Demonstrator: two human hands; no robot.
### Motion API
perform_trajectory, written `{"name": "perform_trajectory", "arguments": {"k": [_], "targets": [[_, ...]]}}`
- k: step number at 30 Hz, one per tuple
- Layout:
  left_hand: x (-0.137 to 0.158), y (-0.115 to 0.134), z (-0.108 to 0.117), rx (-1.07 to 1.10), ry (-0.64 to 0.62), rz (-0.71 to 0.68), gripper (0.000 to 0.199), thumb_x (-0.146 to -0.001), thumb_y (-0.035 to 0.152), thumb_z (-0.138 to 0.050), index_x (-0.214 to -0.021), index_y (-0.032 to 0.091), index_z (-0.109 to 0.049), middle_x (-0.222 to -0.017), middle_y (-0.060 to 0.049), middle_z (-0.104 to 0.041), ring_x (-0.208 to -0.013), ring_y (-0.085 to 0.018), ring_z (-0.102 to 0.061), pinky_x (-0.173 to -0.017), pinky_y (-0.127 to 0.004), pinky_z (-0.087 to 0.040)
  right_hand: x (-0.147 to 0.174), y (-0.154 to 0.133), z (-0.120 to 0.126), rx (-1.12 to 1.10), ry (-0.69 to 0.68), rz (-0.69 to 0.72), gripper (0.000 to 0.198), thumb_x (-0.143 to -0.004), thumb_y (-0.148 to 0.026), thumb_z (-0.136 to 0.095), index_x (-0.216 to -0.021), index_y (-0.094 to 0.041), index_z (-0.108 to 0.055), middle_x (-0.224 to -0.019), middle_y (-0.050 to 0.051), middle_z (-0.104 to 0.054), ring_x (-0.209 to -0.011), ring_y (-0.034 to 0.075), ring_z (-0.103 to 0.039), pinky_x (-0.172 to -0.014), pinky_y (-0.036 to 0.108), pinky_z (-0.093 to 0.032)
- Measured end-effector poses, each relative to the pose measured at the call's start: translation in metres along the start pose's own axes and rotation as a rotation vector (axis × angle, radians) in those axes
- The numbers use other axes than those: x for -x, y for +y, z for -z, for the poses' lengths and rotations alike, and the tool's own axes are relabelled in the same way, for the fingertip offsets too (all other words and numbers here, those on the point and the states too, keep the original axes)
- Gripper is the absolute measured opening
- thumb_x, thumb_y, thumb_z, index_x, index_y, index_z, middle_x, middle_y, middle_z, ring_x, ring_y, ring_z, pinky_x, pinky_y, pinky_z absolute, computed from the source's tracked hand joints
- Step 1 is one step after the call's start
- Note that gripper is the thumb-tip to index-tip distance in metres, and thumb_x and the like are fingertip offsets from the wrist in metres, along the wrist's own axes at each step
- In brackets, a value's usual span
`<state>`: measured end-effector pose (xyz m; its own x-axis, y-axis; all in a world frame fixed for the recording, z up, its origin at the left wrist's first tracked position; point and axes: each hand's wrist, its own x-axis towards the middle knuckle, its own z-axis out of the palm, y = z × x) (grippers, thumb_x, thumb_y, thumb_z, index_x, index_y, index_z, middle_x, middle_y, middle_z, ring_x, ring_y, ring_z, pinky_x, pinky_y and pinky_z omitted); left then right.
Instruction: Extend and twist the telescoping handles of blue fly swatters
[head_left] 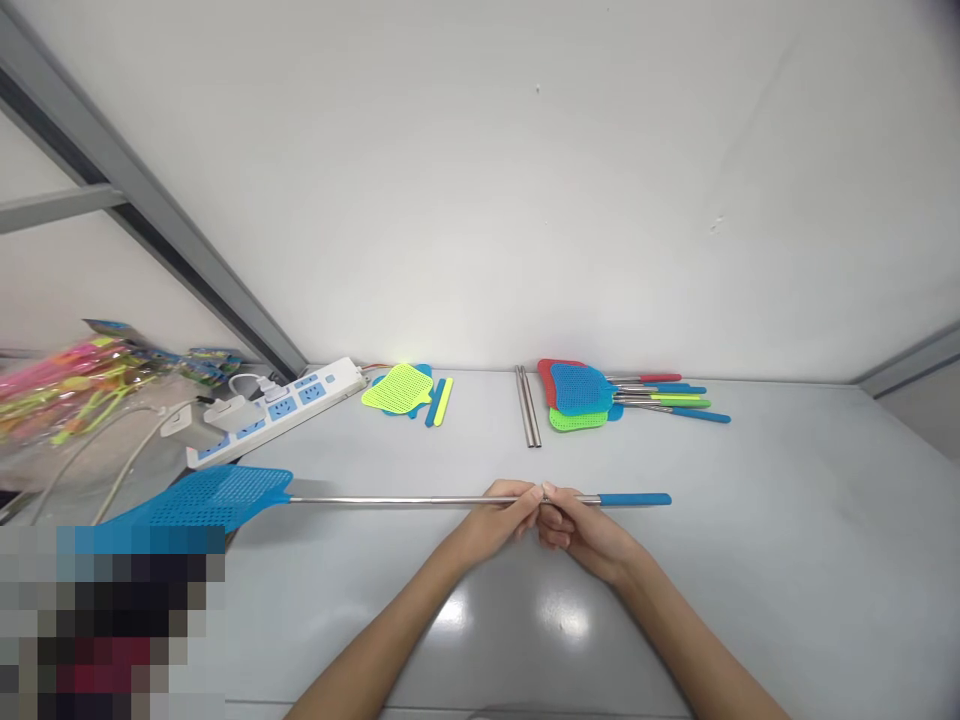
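Note:
Both of my hands grip the metal rod of a long blue fly swatter, held level across the front of me. Its perforated blue head points left and its blue handle sticks out to the right. Closed on the rod, my left hand meets my right hand near the handle, thumbs close together. What lies under the fingertips is hidden. Beyond my hands two bare metal tubes lie side by side. To their right is a pile of fly swatters with blue, red and green heads.
A yellow swatter head overlaps a blue one, beside a blue and a yellow handle. At left lie a white power strip with plugs and cables, and plastic-wrapped colourful items. A wall backs the grey table. The lower left is pixelated.

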<state>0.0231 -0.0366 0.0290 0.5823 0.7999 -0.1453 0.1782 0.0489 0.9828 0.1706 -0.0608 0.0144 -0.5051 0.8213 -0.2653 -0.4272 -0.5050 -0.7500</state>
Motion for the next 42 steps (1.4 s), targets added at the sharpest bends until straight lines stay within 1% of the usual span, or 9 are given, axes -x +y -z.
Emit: {"name": "perform_trajectory", "arguments": {"k": [5, 7, 11, 13, 17, 25, 30, 35, 42], "targets": [[-0.001, -0.002, -0.005, 0.100, -0.004, 0.039, 0.045, -0.081, 0.039, -0.028, -0.045, 0.015, -0.042, -0.041, 0.002, -0.039, -0.047, -0.009, -0.043, -0.055, -0.023, -0.034, 0.000, 0.002, -0.004, -0.006, 0.020, -0.007, 0.039, -0.077, -0.041, -0.044, -0.049, -0.017, -0.030, -0.047, -0.006, -0.021, -0.044, 0.007, -0.026, -0.048, 0.025, -0.019], [-0.002, -0.003, -0.005, 0.190, -0.031, 0.070, 0.043, -0.080, 0.035, -0.028, -0.043, 0.015, -0.041, -0.040, 0.002, -0.038, -0.045, -0.010, -0.042, -0.054, -0.023, -0.034, -0.001, 0.002, -0.005, 0.009, 0.066, -0.001, 0.040, -0.077, -0.039, -0.045, -0.047, -0.017, -0.029, -0.046, -0.006, -0.021, -0.043, 0.007, -0.025, -0.047, 0.025, -0.019], [-0.003, -0.001, -0.005, 0.419, -0.071, 0.162, 0.033, -0.076, 0.030, -0.033, -0.045, 0.017, -0.036, -0.037, 0.004, -0.032, -0.039, -0.009, -0.035, -0.047, -0.023, -0.031, -0.003, 0.003, -0.007, 0.028, 0.184, 0.019, 0.038, -0.075, -0.034, -0.048, -0.046, -0.017, -0.029, -0.044, -0.007, -0.020, -0.042, 0.006, -0.019, -0.045, 0.024, -0.017], [-0.003, 0.002, -0.005, 0.469, -0.076, 0.194, 0.030, -0.075, 0.030, -0.034, -0.048, 0.017, -0.034, -0.038, 0.005, -0.032, -0.040, -0.009, -0.035, -0.047, -0.023, -0.031, -0.004, 0.003, -0.007, 0.019, 0.217, 0.038, 0.036, -0.074, -0.031, -0.049, -0.046, -0.017, -0.029, -0.044, -0.007, -0.020, -0.042, 0.006, -0.017, -0.045, 0.024, -0.015], [0.000, 0.009, -0.004, 0.463, -0.065, 0.218, 0.031, -0.075, 0.032, -0.035, -0.048, 0.017, -0.033, -0.038, 0.005, -0.031, -0.040, -0.009, -0.036, -0.048, -0.023, -0.030, -0.003, 0.002, -0.005, 0.062, 0.211, 0.068, 0.037, -0.075, -0.029, -0.046, -0.045, -0.017, -0.028, -0.044, -0.007, -0.019, -0.043, 0.006, -0.015, -0.044, 0.025, -0.011], [0.002, 0.012, 0.000, 0.448, -0.063, 0.231, 0.033, -0.075, 0.035, -0.038, -0.048, 0.018, -0.030, -0.036, 0.007, -0.026, -0.037, -0.008, -0.034, -0.048, -0.024, -0.029, -0.002, -0.004, -0.003, 0.126, 0.181, 0.052, 0.037, -0.076, -0.028, -0.045, -0.046, -0.017, -0.026, -0.045, -0.006, -0.019, -0.043, 0.006, -0.014, -0.044, 0.025, -0.010], [0.002, 0.013, 0.001, 0.475, -0.089, 0.218, 0.034, -0.075, 0.033, -0.038, -0.045, 0.019, -0.027, -0.034, 0.008, -0.023, -0.034, -0.007, -0.029, -0.043, -0.023, -0.026, 0.000, -0.007, -0.003, 0.178, 0.177, 0.066, 0.037, -0.076, -0.029, -0.044, -0.046, -0.017, -0.027, -0.045, -0.006, -0.020, -0.044, 0.007, -0.015, -0.045, 0.026, -0.010], [0.003, 0.015, 0.001, 0.467, -0.096, 0.226, 0.035, -0.074, 0.034, -0.039, -0.045, 0.019, -0.026, -0.033, 0.008, -0.023, -0.033, -0.007, -0.029, -0.043, -0.023, -0.025, 0.002, -0.010, -0.002, 0.241, 0.169, 0.087, 0.038, -0.076, -0.030, -0.044, -0.044, -0.017, -0.028, -0.044, -0.005, -0.022, -0.044, 0.007, -0.016, -0.046, 0.026, -0.011], [0.005, 0.015, 0.004, 0.502, -0.131, 0.220, 0.035, -0.075, 0.034, -0.039, -0.046, 0.019, -0.026, -0.034, 0.008, -0.022, -0.033, -0.006, -0.027, -0.043, -0.024, -0.023, 0.004, -0.014, -0.003, 0.339, 0.173, 0.109, 0.039, -0.076, -0.033, -0.044, -0.044, -0.017, -0.029, -0.045, -0.005, -0.022, -0.045, 0.008, -0.018, -0.046, 0.027, -0.013]]}}
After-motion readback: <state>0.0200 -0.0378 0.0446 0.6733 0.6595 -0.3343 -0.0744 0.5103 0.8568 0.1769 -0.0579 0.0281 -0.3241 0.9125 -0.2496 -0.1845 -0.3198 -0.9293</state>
